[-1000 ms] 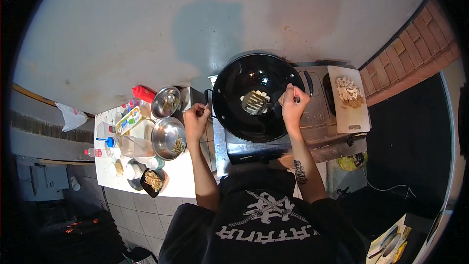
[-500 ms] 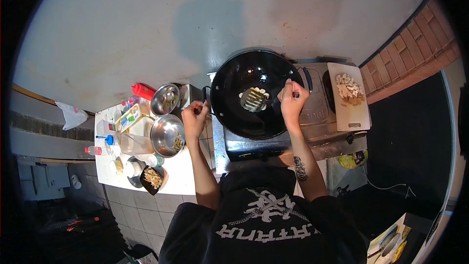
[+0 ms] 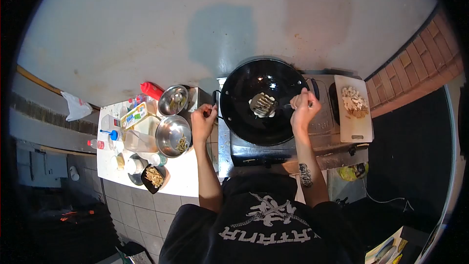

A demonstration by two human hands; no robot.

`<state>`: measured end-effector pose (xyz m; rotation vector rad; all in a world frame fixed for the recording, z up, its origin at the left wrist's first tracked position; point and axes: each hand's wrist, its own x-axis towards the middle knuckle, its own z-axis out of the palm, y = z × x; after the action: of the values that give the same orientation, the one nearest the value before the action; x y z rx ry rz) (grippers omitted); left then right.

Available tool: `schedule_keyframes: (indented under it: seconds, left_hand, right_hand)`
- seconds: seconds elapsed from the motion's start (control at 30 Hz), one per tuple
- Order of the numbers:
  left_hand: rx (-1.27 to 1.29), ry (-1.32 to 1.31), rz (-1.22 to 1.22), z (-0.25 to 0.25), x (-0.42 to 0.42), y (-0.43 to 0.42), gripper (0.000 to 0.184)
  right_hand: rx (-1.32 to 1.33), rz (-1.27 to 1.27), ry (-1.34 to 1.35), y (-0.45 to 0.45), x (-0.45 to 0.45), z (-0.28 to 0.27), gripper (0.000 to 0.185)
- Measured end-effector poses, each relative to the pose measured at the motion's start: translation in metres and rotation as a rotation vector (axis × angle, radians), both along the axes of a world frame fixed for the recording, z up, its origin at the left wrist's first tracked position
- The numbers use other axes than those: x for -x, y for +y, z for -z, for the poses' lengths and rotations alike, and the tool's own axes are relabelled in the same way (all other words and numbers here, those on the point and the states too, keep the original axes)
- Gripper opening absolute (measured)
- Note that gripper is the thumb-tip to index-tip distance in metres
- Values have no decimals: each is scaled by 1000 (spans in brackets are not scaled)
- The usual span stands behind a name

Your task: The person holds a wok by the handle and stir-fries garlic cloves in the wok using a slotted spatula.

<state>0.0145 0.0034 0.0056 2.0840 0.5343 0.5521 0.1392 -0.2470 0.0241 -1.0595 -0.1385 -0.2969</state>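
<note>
A large black wok (image 3: 259, 129) rests on the stove. My right hand (image 3: 305, 107) is closed round the handle of a slotted spatula (image 3: 265, 103), over the wok's right side. The spatula's head lies in the bottom of the wok, on several pale slices (image 3: 258, 97) that it partly covers. My left hand (image 3: 202, 117) is closed on the wok's left handle (image 3: 216, 99), its fingers pinched together. Another handle of the wok sticks out at the right, behind my right hand.
Left of the stove, a white table (image 3: 183, 181) bears two steel bowls (image 3: 173, 136), a red bottle (image 3: 152, 90), containers and a black bowl (image 3: 153, 178) of pale strips. Right of the wok lies a white cutting board (image 3: 355, 126) with chopped food.
The whole view has shifted, so the scene sits a little lower and further right. Both hands keep their holds, and the spatula stays over the pale slices in the wok.
</note>
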Motion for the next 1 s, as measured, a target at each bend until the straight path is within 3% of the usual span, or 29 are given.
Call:
schedule_keyframes:
  seconds: [0.23,0.33,0.47,0.63,0.7,0.77,0.8,0.9,0.97,1.0]
  left_hand:
    - [22,-47,5,-1,0,-2,26]
    - [72,-32,1,6,-1,0,26]
    - [154,-54,31,10,-1,2,27]
    - [56,-81,18,6,-2,1,28]
    - [81,-52,32,8,-3,3,28]
    - [87,-58,24,8,-2,3,28]
    - [102,-49,35,8,-2,4,29]
    - [42,-29,66,13,-2,9,27]
    - [48,-34,73,14,-1,8,26]
    - [47,-32,84,15,-1,8,26]
  right_hand:
    - [12,-56,-39,-3,1,-14,43]
    - [67,63,14,-7,-3,-19,42]
    - [88,-41,-49,-27,-14,-50,42]
    - [412,-74,-98,-29,-19,-48,45]
    - [311,-148,-94,-28,-20,-36,41]
    - [-17,-122,17,-26,-21,-25,37]
    - [-73,17,112,-21,-19,-32,36]
    - [-80,143,97,-33,-30,-30,38]
    - [-42,82,57,-44,-33,-36,37]
    - [135,93,7,-45,-33,-42,37]
